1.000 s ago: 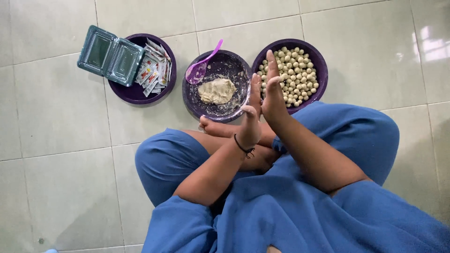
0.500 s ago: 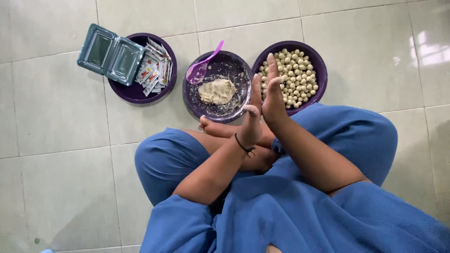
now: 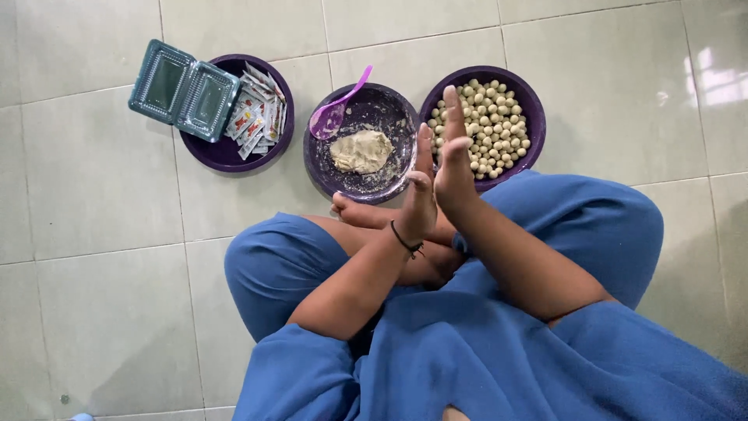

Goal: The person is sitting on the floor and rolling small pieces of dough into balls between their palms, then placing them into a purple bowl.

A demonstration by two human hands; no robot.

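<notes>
I sit cross-legged on a tiled floor with my palms pressed flat together in front of me. My left hand (image 3: 421,187), with a dark band at the wrist, lies against my right hand (image 3: 454,148), whose fingers reach further out. Whatever is between the palms is hidden. Just beyond the hands stands a purple bowl (image 3: 393,105) holding a lump of pale dough (image 3: 361,151) and a pink plastic spoon (image 3: 331,117). To its right, partly behind my fingers, a second purple bowl (image 3: 528,97) holds several small pale dough balls (image 3: 492,129).
At the far left a third purple bowl (image 3: 214,156) holds several small sachets (image 3: 253,121) and an open green hinged plastic box (image 3: 183,90) that rests on its rim. My blue-clad knees (image 3: 273,265) spread left and right below the bowls.
My palms have slid slightly against each other, with the left hand a little nearer to me. The bowls have not moved.
</notes>
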